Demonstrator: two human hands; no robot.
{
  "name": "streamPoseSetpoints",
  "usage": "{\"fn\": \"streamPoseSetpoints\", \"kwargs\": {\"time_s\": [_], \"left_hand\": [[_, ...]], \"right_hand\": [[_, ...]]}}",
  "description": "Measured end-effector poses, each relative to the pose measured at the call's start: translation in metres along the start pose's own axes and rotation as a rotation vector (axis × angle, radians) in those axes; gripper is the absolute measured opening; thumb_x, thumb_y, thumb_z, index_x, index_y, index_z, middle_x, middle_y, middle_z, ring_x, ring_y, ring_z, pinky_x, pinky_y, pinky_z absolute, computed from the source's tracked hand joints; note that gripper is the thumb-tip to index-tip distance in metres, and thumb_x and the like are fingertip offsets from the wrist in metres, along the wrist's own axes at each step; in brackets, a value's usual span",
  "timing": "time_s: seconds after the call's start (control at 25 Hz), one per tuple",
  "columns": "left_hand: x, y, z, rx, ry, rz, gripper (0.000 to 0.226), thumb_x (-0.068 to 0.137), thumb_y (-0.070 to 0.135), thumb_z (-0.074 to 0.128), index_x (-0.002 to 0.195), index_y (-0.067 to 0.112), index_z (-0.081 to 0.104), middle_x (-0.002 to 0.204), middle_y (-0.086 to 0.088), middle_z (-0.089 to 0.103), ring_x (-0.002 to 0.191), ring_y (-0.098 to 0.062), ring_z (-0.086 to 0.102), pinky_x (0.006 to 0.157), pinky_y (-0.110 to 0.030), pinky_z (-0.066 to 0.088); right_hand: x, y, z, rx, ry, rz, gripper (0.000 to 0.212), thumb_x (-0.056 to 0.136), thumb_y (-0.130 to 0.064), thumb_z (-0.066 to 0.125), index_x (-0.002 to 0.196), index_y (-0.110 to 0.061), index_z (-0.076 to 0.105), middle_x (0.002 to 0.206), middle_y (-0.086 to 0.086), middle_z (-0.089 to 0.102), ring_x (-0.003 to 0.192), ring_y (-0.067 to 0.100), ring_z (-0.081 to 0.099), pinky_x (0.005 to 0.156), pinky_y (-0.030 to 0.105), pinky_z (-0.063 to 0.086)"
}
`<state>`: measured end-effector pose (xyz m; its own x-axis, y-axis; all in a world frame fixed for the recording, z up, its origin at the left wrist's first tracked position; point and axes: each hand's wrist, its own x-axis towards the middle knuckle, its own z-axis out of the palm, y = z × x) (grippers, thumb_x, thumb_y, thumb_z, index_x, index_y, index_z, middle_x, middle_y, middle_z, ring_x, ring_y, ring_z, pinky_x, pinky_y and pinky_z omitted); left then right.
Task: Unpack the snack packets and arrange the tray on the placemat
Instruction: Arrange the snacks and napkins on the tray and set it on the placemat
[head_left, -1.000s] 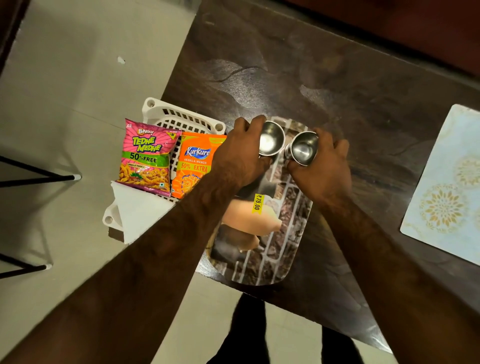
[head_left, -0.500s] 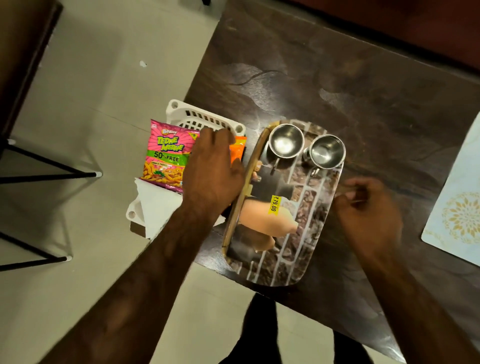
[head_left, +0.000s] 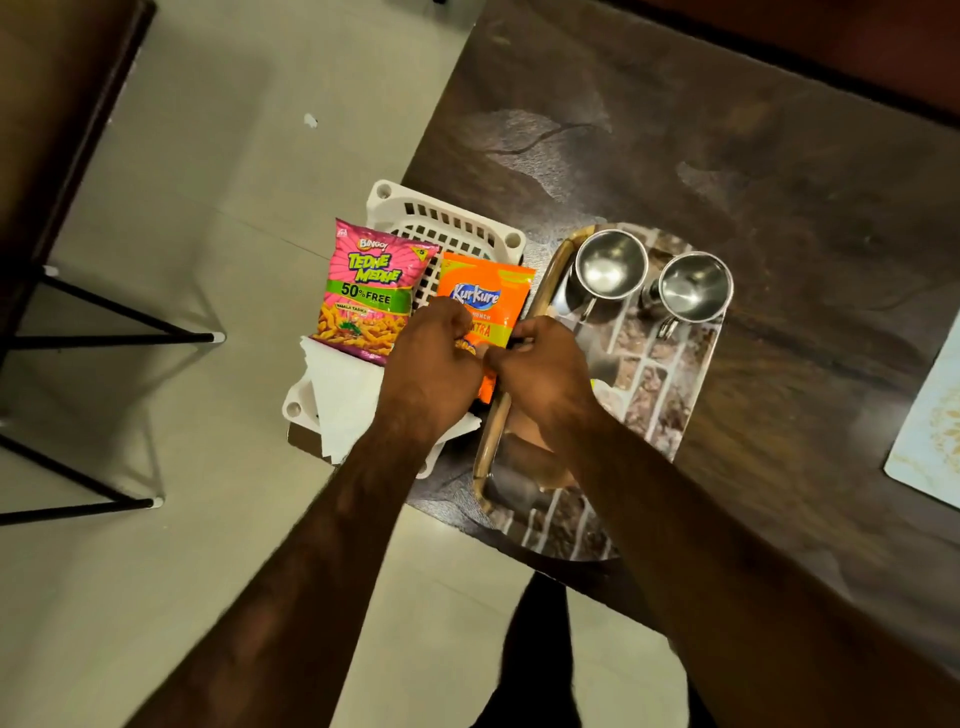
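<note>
Starting with the surface (head_left: 727, 156), note that the tray (head_left: 675, 395) lies close to its near edge and the white basket (head_left: 447, 218) hangs partly past its left edge over the floor (head_left: 208, 156). A hard tug could, I judge, drag the basket off. The placemat (head_left: 930, 431) lies well apart at the right, and the tray is not yet on it. The pink packet (head_left: 371, 291) rests on the basket beside the orange packet (head_left: 485, 296). Your left hand (head_left: 431, 374) and right hand (head_left: 545, 374) both have their fingers curled and clamped on its lower part, just beside the tray's wooden handle (head_left: 548, 283). Tear it there and the bag may burst, scattering snacks over basket and floor. Your right wrist hangs over the tray, so a jerk could jolt it and topple the 2 steel cups (head_left: 610, 265) standing upright at its far end.
</note>
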<state>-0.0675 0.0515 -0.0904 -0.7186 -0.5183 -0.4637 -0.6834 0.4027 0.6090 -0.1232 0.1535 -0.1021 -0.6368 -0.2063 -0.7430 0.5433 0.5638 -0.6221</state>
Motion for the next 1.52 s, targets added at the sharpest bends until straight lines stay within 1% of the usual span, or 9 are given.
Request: {"fn": "streamPoseSetpoints", "kwargs": {"time_s": [0.24, 0.36, 0.48, 0.64, 0.84, 1.12, 1.24, 1.4, 1.52], "left_hand": [[0.001, -0.008, -0.005, -0.148, 0.057, -0.028, 0.034, 0.09, 0.023, 0.066, 0.121, 0.015, 0.054, 0.112, -0.003, 0.06, 0.095, -0.017, 0.061, 0.073, -0.031, 0.052], [-0.005, -0.002, 0.001, -0.361, -0.213, -0.229, 0.034, 0.089, 0.035, 0.071, 0.116, 0.026, 0.053, 0.098, 0.004, 0.063, 0.088, -0.015, 0.067, 0.068, -0.029, 0.053], [-0.014, -0.002, 0.017, -0.217, -0.373, -0.139, 0.038, 0.088, 0.02, 0.073, 0.12, 0.026, 0.053, 0.095, 0.007, 0.064, 0.091, -0.017, 0.069, 0.077, -0.036, 0.059], [-0.012, 0.002, 0.028, -0.002, -0.277, 0.039, 0.052, 0.087, 0.013, 0.069, 0.136, 0.02, 0.052, 0.106, 0.007, 0.063, 0.089, -0.009, 0.062, 0.074, -0.028, 0.054], [0.001, 0.011, 0.031, 0.18, -0.241, 0.127, 0.059, 0.088, 0.016, 0.067, 0.143, 0.017, 0.047, 0.129, -0.01, 0.052, 0.11, -0.027, 0.058, 0.095, -0.04, 0.051], [0.004, 0.018, -0.007, 0.175, 0.089, 0.288, 0.048, 0.087, 0.018, 0.062, 0.134, 0.011, 0.052, 0.128, -0.012, 0.054, 0.114, -0.03, 0.057, 0.092, -0.047, 0.053], [0.026, -0.004, -0.047, 0.316, 0.382, 0.106, 0.056, 0.082, 0.034, 0.065, 0.129, 0.007, 0.05, 0.126, -0.017, 0.054, 0.118, -0.038, 0.052, 0.098, -0.048, 0.046], [0.056, -0.029, -0.063, 0.547, 0.125, -0.271, 0.105, 0.067, 0.069, 0.075, 0.139, 0.002, 0.038, 0.136, -0.022, 0.049, 0.129, -0.042, 0.045, 0.106, -0.051, 0.038], [0.063, -0.033, -0.05, 0.54, 0.168, -0.193, 0.088, 0.07, 0.055, 0.078, 0.132, 0.003, 0.044, 0.131, -0.021, 0.056, 0.123, -0.044, 0.051, 0.102, -0.052, 0.042]], "right_hand": [[-0.016, 0.038, -0.031, 0.391, -0.043, 0.143, 0.034, 0.093, 0.007, 0.06, 0.098, -0.021, 0.08, 0.085, -0.001, 0.086, 0.067, 0.017, 0.082, 0.062, 0.035, 0.067], [-0.029, 0.063, -0.058, 0.456, -0.065, 0.225, 0.031, 0.095, 0.005, 0.06, 0.105, -0.015, 0.081, 0.098, 0.017, 0.085, 0.069, 0.028, 0.08, 0.071, 0.051, 0.067], [-0.034, 0.082, -0.066, 0.434, -0.061, 0.314, 0.026, 0.099, 0.005, 0.059, 0.111, -0.009, 0.078, 0.082, 0.011, 0.084, 0.055, 0.019, 0.076, 0.058, 0.034, 0.065], [-0.022, 0.089, -0.059, 0.29, 0.034, 0.343, 0.014, 0.099, -0.004, 0.07, 0.11, -0.012, 0.072, 0.085, 0.011, 0.083, 0.057, 0.018, 0.077, 0.055, 0.032, 0.064], [0.0, 0.083, -0.052, 0.011, 0.22, 0.201, 0.031, 0.087, -0.024, 0.083, 0.101, -0.029, 0.055, 0.104, 0.011, 0.081, 0.098, 0.04, 0.08, 0.091, 0.059, 0.064], [-0.005, 0.08, -0.059, -0.285, 0.337, 0.144, 0.045, 0.085, -0.046, 0.08, 0.111, -0.033, 0.045, 0.101, -0.004, 0.072, 0.1, 0.029, 0.074, 0.075, 0.033, 0.049], [-0.024, 0.085, -0.064, -0.334, 0.345, 0.145, 0.035, 0.089, -0.04, 0.073, 0.11, -0.032, 0.045, 0.102, -0.002, 0.075, 0.096, 0.03, 0.074, 0.079, 0.037, 0.052], [-0.035, 0.083, -0.063, -0.263, 0.267, 0.128, 0.025, 0.09, -0.024, 0.069, 0.108, -0.031, 0.054, 0.079, -0.011, 0.069, 0.086, 0.026, 0.074, 0.083, 0.043, 0.061], [-0.03, 0.08, -0.064, -0.239, 0.242, 0.084, 0.02, 0.09, -0.02, 0.069, 0.105, -0.03, 0.059, 0.072, -0.009, 0.066, 0.076, 0.02, 0.072, 0.074, 0.039, 0.059]]}}
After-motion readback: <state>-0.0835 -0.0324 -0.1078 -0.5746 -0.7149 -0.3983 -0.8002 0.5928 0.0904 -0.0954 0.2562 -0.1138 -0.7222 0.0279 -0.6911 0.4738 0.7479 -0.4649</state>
